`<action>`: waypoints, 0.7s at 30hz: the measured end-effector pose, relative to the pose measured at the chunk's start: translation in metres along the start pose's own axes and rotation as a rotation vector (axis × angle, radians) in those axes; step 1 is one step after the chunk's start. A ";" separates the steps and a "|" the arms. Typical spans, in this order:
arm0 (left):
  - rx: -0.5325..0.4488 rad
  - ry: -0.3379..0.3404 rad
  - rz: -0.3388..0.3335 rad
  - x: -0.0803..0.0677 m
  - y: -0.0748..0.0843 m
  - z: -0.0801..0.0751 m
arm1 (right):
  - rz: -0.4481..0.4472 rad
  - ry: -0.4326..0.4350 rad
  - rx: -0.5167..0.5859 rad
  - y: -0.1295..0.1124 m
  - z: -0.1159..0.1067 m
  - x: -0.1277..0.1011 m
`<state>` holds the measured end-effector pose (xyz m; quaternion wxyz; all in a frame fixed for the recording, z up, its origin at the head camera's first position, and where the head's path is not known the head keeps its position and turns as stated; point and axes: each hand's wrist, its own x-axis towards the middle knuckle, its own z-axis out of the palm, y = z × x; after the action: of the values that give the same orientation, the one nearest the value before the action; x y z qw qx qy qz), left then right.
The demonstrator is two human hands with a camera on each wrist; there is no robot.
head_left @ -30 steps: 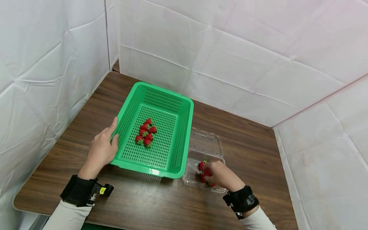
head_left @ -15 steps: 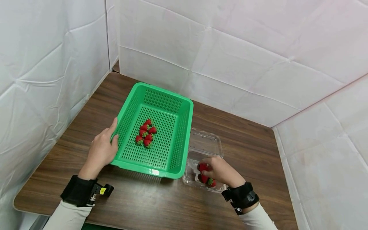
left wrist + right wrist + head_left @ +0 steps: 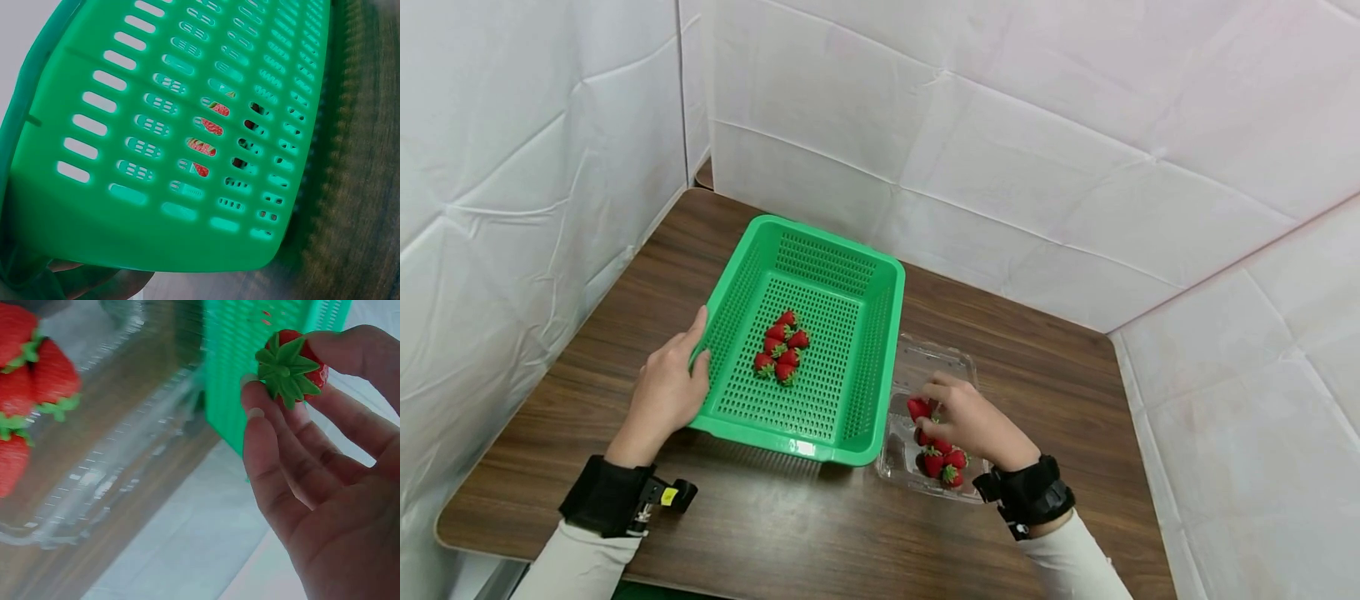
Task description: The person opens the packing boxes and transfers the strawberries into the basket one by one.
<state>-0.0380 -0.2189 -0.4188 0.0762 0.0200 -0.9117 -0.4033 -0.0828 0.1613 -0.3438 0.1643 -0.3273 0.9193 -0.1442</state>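
A green perforated plastic basket (image 3: pixel 820 454) holds several strawberries (image 3: pixel 778 346) on its floor. My left hand (image 3: pixel 666 387) grips the basket's left side, thumb at the rim; in the left wrist view its fingers (image 3: pixel 103 282) show below the basket's edge. In my right hand (image 3: pixel 973 421), a red strawberry (image 3: pixel 290 369) with green leaves is pinched between thumb and fingers, leaf end facing the wrist camera. This hand hovers over a clear plastic clamshell box (image 3: pixel 895 475), where several more strawberries (image 3: pixel 942 462) lie. The box's lid (image 3: pixel 936 362) is folded back.
Both containers stand on a dark wood-grain table (image 3: pixel 790 525), with the clamshell box just right of the basket. White sheeting (image 3: pixel 1000 167) hangs behind the table and along both sides.
My right hand has lifted a strawberry out of the clamshell box's pile and moved slightly up and away from me. The left hand and basket have stayed in place.
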 end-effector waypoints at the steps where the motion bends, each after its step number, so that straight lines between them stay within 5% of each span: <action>1: 0.001 -0.002 -0.001 0.000 0.000 0.000 | -0.010 0.009 0.002 -0.002 -0.003 0.002; 21: 0.008 -0.009 -0.008 0.000 0.000 0.000 | -0.182 0.053 0.038 -0.024 -0.026 0.061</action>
<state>-0.0379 -0.2187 -0.4185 0.0706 0.0223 -0.9134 -0.4002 -0.1248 0.1080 -0.3244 0.1324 -0.4026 0.8868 -0.1844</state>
